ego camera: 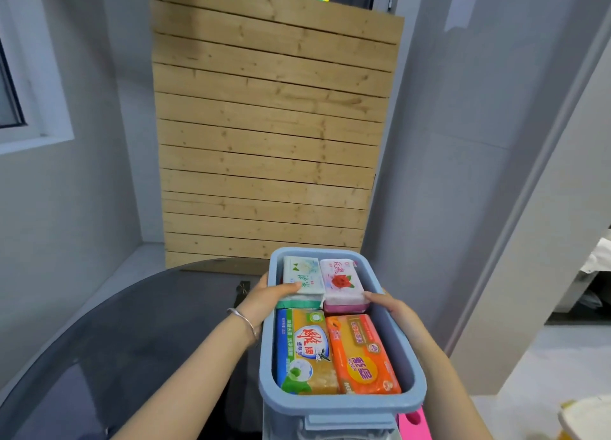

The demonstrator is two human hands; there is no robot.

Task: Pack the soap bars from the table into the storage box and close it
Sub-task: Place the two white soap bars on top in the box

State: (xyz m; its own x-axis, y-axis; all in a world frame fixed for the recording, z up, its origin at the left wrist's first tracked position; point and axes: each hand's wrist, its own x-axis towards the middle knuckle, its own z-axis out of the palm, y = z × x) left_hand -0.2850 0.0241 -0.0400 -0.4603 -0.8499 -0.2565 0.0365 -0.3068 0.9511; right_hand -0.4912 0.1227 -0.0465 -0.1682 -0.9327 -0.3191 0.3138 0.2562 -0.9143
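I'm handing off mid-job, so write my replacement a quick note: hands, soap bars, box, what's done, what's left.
Left hand and right hand each grip a side of the storage box, thumbs over the rim on the far soap bars.
In the box: white-green bar, pink rose bar, yellow bar, orange bar; more lie under the far two.
Done: no bars show on the visible table.
Left: close the box; lid not in view.

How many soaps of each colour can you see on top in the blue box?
White-and-green soap: 1
White-and-pink rose soap: 1
Yellow soap: 1
Orange soap: 1
Total: 4 on top in the blue box. Green and pink edges under the far two may be more bars; I cannot tell.
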